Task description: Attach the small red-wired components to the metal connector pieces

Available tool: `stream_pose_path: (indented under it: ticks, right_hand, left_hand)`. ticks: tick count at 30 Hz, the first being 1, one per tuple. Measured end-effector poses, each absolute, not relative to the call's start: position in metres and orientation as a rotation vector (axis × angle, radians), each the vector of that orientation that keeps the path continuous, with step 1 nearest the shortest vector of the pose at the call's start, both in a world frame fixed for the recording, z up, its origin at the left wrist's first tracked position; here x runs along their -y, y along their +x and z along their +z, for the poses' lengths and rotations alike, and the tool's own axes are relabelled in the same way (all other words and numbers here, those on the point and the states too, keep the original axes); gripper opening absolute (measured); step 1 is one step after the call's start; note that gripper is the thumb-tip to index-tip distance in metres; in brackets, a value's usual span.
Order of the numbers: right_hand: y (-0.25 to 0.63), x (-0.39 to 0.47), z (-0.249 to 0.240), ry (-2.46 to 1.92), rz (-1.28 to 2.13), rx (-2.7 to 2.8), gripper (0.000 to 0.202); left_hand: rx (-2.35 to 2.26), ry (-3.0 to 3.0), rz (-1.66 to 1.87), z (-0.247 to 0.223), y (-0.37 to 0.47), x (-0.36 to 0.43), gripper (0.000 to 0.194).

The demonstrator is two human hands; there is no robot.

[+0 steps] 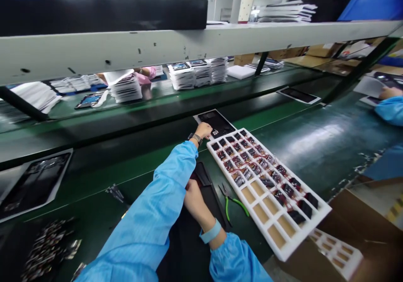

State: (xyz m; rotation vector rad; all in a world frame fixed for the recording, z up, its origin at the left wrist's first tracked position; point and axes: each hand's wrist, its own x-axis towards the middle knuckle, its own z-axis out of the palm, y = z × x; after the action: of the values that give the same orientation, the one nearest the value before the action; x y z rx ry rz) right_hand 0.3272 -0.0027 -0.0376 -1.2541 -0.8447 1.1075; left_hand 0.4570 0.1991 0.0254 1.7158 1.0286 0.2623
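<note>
My left hand reaches far forward, fingers curled, at the near-left edge of a black flat device panel lying on a white sheet. Whatever those fingers grip is hidden. Nearer to me, my right hand is closed beside the left sleeve, which covers its fingertips; what it holds cannot be made out. Under and beside it lies a black device casing. Green-handled pliers rest open just to the right. A white foam tray holds rows of small black parts with red wires; several front compartments show a brown bottom.
Loose small parts are heaped at lower left, below another black panel. A shelf beam crosses above. A co-worker's blue sleeve is at right. Stacked white sheets stand behind; a second foam tray sits low right.
</note>
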Motion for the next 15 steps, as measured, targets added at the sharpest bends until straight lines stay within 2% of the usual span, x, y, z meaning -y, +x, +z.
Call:
stream_pose_path:
  ticks: [3,7,9,12,15]
  right_hand:
    - [0.327,-0.002,-0.037,-1.298,1.124,0.909,0.032]
    - [0.337,0.002,-0.03,-1.339,1.048,0.924,0.031]
    - [0.351,0.007,-0.022,-1.345,0.856,0.93,0.033]
    - [0.376,0.013,-0.009,-1.37,0.579,0.944,0.034]
    - [0.385,0.01,-0.005,-1.469,0.494,1.167,0.032]
  left_hand:
    - [-1.054,1.764,0.307,0.046,0.421,-0.203,0.016]
    - [-1.082,1.784,0.436,0.083,0.344,-0.206,0.01]
    - [-1.009,1.863,0.538,0.102,0.287,-0.199,0.006]
    - [-0.933,1.936,0.778,0.126,0.186,-0.16,0.013]
    - [-1.089,1.812,1.104,0.129,0.089,-0.093,0.02]
